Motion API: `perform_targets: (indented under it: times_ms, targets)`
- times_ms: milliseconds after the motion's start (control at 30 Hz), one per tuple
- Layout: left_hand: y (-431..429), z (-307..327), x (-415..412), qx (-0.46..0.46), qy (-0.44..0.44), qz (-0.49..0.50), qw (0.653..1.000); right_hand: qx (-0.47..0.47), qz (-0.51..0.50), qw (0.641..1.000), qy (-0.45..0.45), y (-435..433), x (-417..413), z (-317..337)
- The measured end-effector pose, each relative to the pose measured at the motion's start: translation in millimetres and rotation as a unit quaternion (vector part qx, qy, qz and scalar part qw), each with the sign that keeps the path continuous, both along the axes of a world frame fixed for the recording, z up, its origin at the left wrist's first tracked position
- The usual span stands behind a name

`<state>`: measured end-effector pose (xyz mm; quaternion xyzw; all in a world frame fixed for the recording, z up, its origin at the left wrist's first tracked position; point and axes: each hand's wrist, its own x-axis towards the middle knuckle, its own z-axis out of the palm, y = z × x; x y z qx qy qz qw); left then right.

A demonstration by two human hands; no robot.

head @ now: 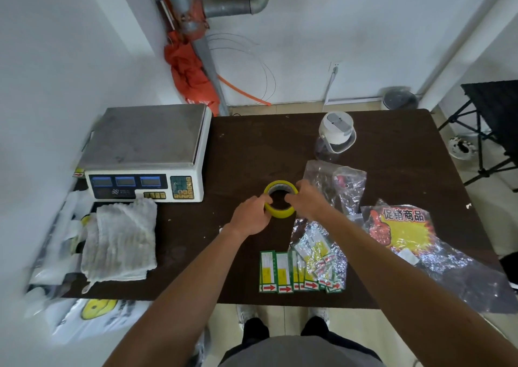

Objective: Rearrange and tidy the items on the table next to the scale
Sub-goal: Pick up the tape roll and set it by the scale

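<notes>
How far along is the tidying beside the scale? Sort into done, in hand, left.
Done, apparently: the cloth lies folded by the scale, and some price tags sit in a row. In hand: left hand and right hand grip the tape roll. Left: the crumpled clear bags and promo sign bag.

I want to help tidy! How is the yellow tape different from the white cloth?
The tape is a yellow ring; the cloth is white and folded flat. The left hand and right hand hold the tape; no hand touches the cloth. The tape is mid-table; the cloth lies in front of the scale. Both sit over the dark table.
</notes>
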<state>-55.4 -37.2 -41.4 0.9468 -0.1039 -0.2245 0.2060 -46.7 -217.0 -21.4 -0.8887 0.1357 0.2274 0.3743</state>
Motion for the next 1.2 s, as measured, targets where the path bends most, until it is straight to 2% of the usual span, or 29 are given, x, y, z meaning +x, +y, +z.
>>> perform_targets:
  times_ms: [333, 500, 633, 933, 1200]
  targets:
    - [48.6, 0.1, -18.0, 0.002, -0.015, 0.073, 0.997, -0.020, 0.127, 0.991, 0.033, 51.0, 1.7, -1.8]
    - [71.1, -4.6, -30.5, 0.030, -0.041, 0.094, 0.994, 0.010, 0.107, 0.993, 0.056, 78.3, 3.1, -4.1]
    - [85.3, -6.8, -42.1, 0.030, -0.062, 0.117, 0.991, 0.038, 0.135, 0.987, 0.081, 95.5, 1.1, -5.5]
    - [129.6, -5.3, -63.9, 0.011, -0.098, 0.165, 0.981, 0.034, 0.160, 0.986, 0.029, 141.4, 0.5, 2.1]
    - [180.6, 2.4, -73.7, 0.038, -0.108, 0.204, 0.972, 0.064, 0.197, 0.977, 0.052, 192.6, -0.6, 3.4]
